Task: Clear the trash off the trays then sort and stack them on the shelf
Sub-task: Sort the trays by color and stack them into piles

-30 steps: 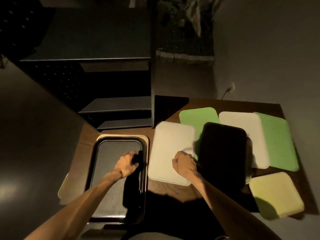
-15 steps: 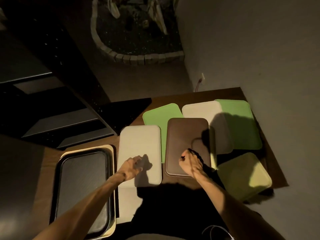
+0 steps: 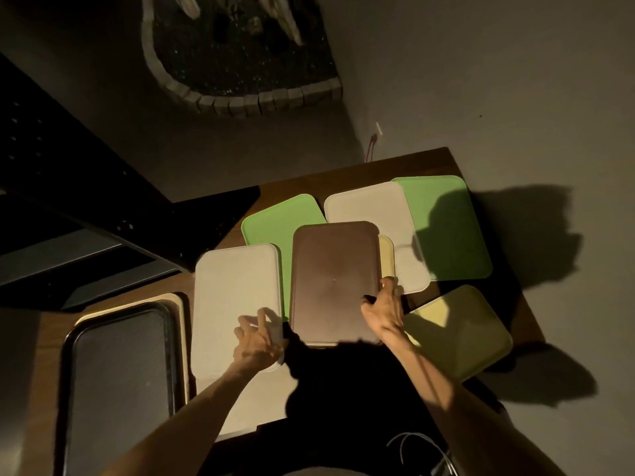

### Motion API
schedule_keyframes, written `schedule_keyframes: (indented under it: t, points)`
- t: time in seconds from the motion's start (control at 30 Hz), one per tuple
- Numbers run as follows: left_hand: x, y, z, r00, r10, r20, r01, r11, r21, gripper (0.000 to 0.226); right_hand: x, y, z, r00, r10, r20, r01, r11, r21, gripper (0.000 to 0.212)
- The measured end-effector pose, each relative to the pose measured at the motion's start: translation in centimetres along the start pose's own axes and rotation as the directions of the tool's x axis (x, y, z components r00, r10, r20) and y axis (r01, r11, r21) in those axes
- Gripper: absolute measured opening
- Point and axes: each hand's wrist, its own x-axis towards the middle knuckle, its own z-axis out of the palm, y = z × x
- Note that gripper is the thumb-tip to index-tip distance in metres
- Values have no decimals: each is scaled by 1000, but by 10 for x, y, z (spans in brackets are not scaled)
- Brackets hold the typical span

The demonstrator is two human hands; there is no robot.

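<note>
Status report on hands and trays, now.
Right hand grips brown tray's right edge. Left hand loosely curled over white tray, grip unclear. Brown tray overlaps a yellow tray; no trash seen.
</note>
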Motion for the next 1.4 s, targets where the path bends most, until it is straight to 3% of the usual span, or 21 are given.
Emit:
schedule_keyframes:
  t: [0.23,0.37,0.43,0.53,0.67,0.77,1.0,1.13,1.2,1.3,1.4]
  points:
    - [11,19,20,991,-137,1,137,990,42,75,22,6,-7,995,88,56,-94,989,115,62]
    - [15,20,21,981,-151,-125,161,985,67,69,28,6,-14,967,95,238,-174,926,336,83]
    - [16,22,19,974,-146,-174,160,985,70,72,31,5,-18,955,76,287,-202,874,441,73]
    - [20,24,21,979,-158,-126,166,985,50,87,32,1,-24,951,11,308,-181,827,533,51]
    - [21,28,30,978,-183,-105,196,972,129,104,27,-10,-32,924,-25,382,-225,772,594,37]
    - [12,32,20,972,-197,-131,211,973,97,108,22,-16,-35,933,-78,350,-157,789,594,25]
    - [-27,19,-52,959,-50,-280,102,979,177,94,-11,-65,-20,895,-212,393,-52,825,563,35]
    - [-49,5,-92,931,11,-366,-14,1000,-5,73,-44,-100,-10,839,-308,449,37,855,516,38]
    - [-60,-1,-112,927,3,-376,-45,994,-102,61,-56,-113,-2,809,-347,475,88,870,486,52]
    - [-73,-10,-129,947,57,-315,-112,981,-157,60,-79,-133,16,773,-386,504,130,873,470,63]
    - [-83,-18,-134,962,85,-260,-153,956,-251,68,-102,-146,42,754,-435,492,201,866,457,61]
